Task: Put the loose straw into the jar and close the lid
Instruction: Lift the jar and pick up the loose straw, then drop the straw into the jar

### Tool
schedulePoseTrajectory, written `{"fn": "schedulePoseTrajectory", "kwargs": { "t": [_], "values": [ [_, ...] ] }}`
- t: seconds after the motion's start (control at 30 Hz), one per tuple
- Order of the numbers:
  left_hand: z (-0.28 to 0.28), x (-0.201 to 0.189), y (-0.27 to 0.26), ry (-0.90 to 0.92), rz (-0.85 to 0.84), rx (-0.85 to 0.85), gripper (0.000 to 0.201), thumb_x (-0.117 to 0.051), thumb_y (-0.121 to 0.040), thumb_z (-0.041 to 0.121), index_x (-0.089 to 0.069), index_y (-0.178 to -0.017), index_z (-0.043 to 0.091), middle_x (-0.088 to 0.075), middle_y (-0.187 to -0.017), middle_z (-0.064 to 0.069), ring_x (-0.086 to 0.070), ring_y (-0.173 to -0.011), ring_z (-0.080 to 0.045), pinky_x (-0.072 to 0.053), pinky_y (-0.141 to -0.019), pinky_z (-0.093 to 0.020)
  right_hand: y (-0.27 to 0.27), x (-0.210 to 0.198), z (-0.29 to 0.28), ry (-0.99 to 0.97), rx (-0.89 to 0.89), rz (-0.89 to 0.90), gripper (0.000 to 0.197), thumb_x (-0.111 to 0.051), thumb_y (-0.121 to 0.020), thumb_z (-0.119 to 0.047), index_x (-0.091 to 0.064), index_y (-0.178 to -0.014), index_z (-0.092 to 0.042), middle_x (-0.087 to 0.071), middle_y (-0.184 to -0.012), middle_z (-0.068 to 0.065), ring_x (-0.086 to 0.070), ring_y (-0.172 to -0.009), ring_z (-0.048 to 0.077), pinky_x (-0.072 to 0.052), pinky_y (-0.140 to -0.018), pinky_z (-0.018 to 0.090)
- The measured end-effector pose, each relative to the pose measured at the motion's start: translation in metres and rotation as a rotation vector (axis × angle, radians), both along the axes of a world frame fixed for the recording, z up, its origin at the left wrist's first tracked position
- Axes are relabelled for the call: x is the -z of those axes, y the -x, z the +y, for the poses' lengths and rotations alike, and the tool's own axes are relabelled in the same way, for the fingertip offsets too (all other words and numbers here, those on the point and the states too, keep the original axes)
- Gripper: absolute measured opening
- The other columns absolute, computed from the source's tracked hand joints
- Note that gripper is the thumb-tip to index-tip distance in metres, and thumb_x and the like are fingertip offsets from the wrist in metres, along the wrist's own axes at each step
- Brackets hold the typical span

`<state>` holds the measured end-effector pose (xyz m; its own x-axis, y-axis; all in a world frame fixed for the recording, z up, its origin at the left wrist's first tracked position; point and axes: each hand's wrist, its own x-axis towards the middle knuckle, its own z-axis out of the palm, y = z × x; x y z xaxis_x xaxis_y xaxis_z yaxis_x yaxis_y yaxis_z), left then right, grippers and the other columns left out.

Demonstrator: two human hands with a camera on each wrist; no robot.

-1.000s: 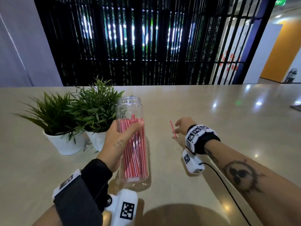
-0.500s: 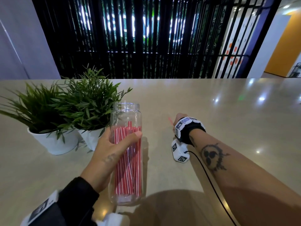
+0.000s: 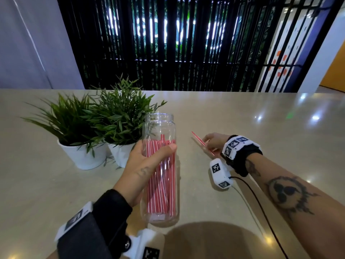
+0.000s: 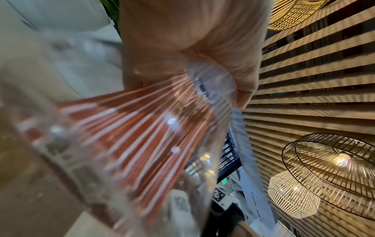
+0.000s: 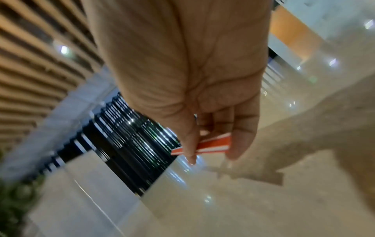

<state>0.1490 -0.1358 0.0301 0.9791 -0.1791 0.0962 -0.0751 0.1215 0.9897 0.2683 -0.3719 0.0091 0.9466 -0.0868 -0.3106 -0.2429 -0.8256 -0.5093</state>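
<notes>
Left hand (image 3: pixel 143 171) wraps around the clear plastic jar (image 3: pixel 159 212), thumb across the front, holding it upright on the beige table (image 3: pixel 233 113); its mouth is open and red-and-white striped straws (image 3: pixel 162 184) fill it. Right hand (image 3: pixel 214 141), well right of the jar, pinches the loose straw (image 3: pixel 200 142) between thumb and fingertips above the table. Two potted plants (image 3: pixel 104 118) stand just left of the jar.
</notes>
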Motion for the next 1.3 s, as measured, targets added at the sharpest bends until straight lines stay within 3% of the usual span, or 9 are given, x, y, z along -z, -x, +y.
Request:
{"fn": "schedulePoseTrajectory", "kwargs": {
  "t": [0.07, 0.13, 0.23, 0.33, 0.6, 0.7, 0.9, 1.07, 1.3],
  "values": [
    [0.001, 0.0, 0.002, -0.006, -0.005, -0.011, 0.058, -0.071, -0.055, 0.041, -0.058, -0.108, 0.019, -0.068, -0.091, 0.003, -0.066, -0.079, -0.01, -0.052, -0.072, -0.031, 0.012, -0.014, 0.007, -0.28, -0.013, 0.006, 0.018, -0.045, -0.088, 0.003, -0.057, -0.086, -0.01, -0.046, -0.062, 0.001, -0.051, -0.053, 0.011, -0.039, -0.055, 0.024],
    [0.002, -0.002, 0.005, -0.009, -0.007, -0.022, 0.062, -0.071, -0.053, 0.043, -0.058, -0.109, 0.02, -0.069, -0.095, 0.003, -0.065, -0.085, -0.015, -0.051, -0.079, -0.035, 0.024, -0.026, 0.012, -0.465, -0.055, -0.008, 0.028, -0.042, -0.09, 0.003, -0.056, -0.075, -0.016, -0.047, -0.064, 0.0, -0.05, -0.051, 0.005, -0.039, -0.051, 0.021],
    [0.006, -0.006, 0.007, -0.003, -0.014, -0.05, 0.061, -0.074, -0.054, 0.041, -0.056, -0.107, 0.017, -0.066, -0.09, 0.001, -0.064, -0.077, -0.015, -0.049, -0.068, -0.031, 0.041, -0.042, 0.022, -0.62, -0.098, -0.064, 0.024, -0.047, -0.089, -0.002, -0.059, -0.074, -0.016, -0.054, -0.071, -0.001, -0.052, -0.061, 0.006, -0.049, -0.047, 0.017],
    [0.012, -0.01, 0.009, -0.005, -0.018, -0.062, 0.057, -0.075, -0.058, 0.039, -0.055, -0.107, 0.016, -0.064, -0.089, 0.001, -0.062, -0.078, -0.017, -0.048, -0.068, -0.032, 0.059, -0.057, 0.035, -0.709, -0.139, -0.126, 0.018, -0.051, -0.089, -0.007, -0.061, -0.077, -0.015, -0.059, -0.072, -0.001, -0.059, -0.061, 0.004, -0.052, -0.046, 0.015],
    [0.026, -0.025, 0.014, 0.0, -0.039, -0.119, 0.047, -0.073, -0.069, 0.029, -0.054, -0.109, 0.012, -0.063, -0.092, -0.005, -0.061, -0.076, -0.018, -0.05, -0.066, -0.031, 0.101, -0.1, 0.064, -0.817, -0.131, -0.35, 0.015, -0.052, -0.088, -0.006, -0.059, -0.084, -0.019, -0.061, -0.068, -0.002, -0.06, -0.056, 0.003, -0.05, -0.05, 0.015],
    [0.03, -0.035, 0.02, 0.001, -0.076, -0.124, 0.044, -0.073, -0.071, 0.027, -0.055, -0.108, 0.013, -0.064, -0.093, -0.004, -0.062, -0.079, -0.017, -0.05, -0.067, -0.029, 0.116, -0.123, 0.075, -0.844, -0.119, -0.446, 0.017, -0.055, -0.085, -0.004, -0.057, -0.078, -0.02, -0.066, -0.064, -0.003, -0.061, -0.053, 0.003, -0.051, -0.049, 0.016],
    [0.031, -0.054, 0.037, -0.019, -0.166, -0.076, 0.05, -0.077, -0.064, 0.035, -0.055, -0.105, 0.018, -0.066, -0.097, -0.002, -0.063, -0.091, -0.018, -0.046, -0.076, -0.028, 0.147, -0.173, 0.086, -0.848, -0.115, -0.633, 0.019, -0.054, -0.086, -0.008, -0.055, -0.072, -0.021, -0.069, -0.067, -0.003, -0.063, -0.059, 0.006, -0.049, -0.048, 0.017],
    [0.029, -0.07, 0.051, -0.058, -0.246, 0.02, 0.054, -0.075, -0.057, 0.041, -0.055, -0.103, 0.021, -0.066, -0.095, 0.003, -0.064, -0.085, -0.007, -0.046, -0.076, -0.024, 0.164, -0.212, 0.105, -0.868, -0.089, -0.772, 0.022, -0.05, -0.09, -0.014, -0.05, -0.069, -0.019, -0.062, -0.072, 0.0, -0.061, -0.057, 0.005, -0.047, -0.043, 0.013],
    [0.024, -0.079, 0.064, -0.077, -0.319, 0.057, 0.071, -0.075, -0.051, 0.051, -0.051, -0.112, 0.024, -0.068, -0.107, -0.002, -0.066, -0.097, -0.016, -0.05, -0.091, -0.038, 0.18, -0.235, 0.133, -0.72, -0.137, -0.817, 0.025, -0.054, -0.086, -0.011, -0.05, -0.063, -0.017, -0.054, -0.067, -0.002, -0.049, -0.058, 0.005, -0.037, -0.048, 0.014]
  ]
}}
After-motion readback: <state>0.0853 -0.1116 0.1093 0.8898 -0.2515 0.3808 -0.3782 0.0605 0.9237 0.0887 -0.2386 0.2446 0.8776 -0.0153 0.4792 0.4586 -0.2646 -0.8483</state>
